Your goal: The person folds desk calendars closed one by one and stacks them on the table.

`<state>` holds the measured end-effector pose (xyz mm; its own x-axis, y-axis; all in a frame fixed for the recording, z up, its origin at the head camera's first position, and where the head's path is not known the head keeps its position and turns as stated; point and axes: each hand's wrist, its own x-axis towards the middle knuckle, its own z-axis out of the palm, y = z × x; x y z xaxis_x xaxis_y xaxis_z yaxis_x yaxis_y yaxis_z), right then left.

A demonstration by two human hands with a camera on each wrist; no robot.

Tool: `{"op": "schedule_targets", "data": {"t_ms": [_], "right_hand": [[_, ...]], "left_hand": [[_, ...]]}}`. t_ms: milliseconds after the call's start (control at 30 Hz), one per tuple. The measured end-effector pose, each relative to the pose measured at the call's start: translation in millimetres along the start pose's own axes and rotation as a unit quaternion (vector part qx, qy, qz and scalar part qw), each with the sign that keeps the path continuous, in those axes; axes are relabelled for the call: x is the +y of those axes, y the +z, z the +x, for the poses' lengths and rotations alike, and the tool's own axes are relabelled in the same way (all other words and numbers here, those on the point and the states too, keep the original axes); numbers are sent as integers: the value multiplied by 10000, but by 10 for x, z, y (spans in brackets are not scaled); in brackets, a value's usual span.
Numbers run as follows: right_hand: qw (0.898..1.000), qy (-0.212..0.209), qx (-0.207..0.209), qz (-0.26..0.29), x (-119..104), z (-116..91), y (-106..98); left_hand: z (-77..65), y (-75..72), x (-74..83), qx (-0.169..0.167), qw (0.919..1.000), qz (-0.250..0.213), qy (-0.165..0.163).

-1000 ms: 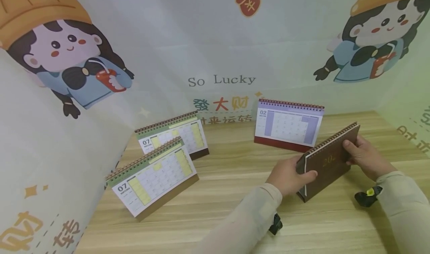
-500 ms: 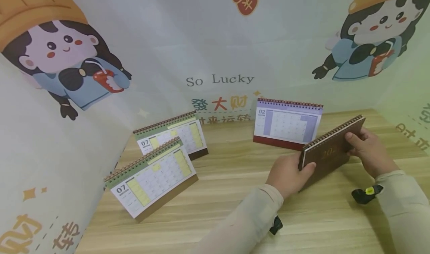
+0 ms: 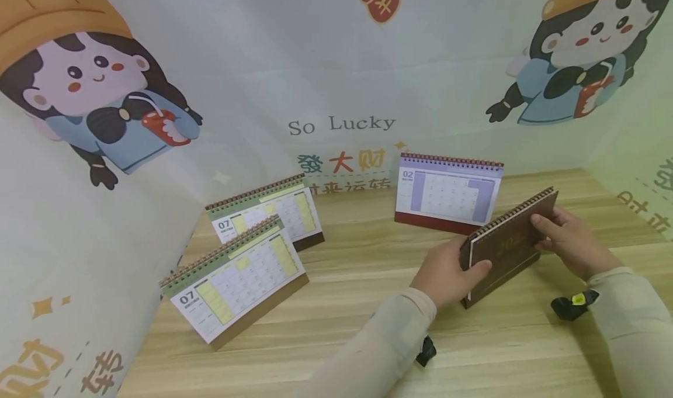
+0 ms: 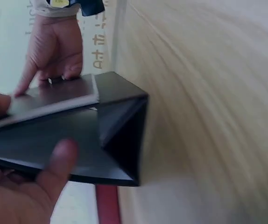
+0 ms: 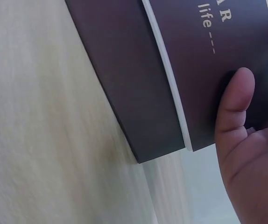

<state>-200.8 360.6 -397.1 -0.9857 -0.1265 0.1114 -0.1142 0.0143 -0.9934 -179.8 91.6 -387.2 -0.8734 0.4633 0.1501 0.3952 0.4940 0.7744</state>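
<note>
A brown desk calendar with a spiral binding along its top and gold print on the cover stands tilted between both hands at the right of the table. My left hand grips its left end, thumb on the cover side. At the other end my right hand holds it, thumb lying on the cover. From the left wrist view the calendar's stand shows as an opened triangle at its end. The pages sit behind the cover.
A purple desk calendar showing 02 stands behind. Two green and yellow calendars showing 07, one in front and one behind, stand at left. A printed cloth surrounds the wooden table.
Both hands first raised and tilted the brown calendar to the right, then brought it back lower and left, so more of its front shows again. The other calendars stay in place.
</note>
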Motion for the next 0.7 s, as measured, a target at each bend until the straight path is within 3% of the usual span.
{"op": "schedule_targets", "data": {"t_ms": [133, 367, 533, 700], "right_hand": [[9999, 47, -66, -84, 0, 11, -26], [9954, 104, -99, -952, -26, -16, -66], [9965, 80, -161, -811, -25, -39, -76], [9971, 130, -93, -739, -40, -43, -67]], "left_hand": [[21, 35, -77, -143, 9994, -304, -120], [15, 48, -86, -314, 9966, -431, -625], [7, 70, -67, -344, 9925, -628, -990], [0, 90, -75, -269, 9909, -873, -992]]}}
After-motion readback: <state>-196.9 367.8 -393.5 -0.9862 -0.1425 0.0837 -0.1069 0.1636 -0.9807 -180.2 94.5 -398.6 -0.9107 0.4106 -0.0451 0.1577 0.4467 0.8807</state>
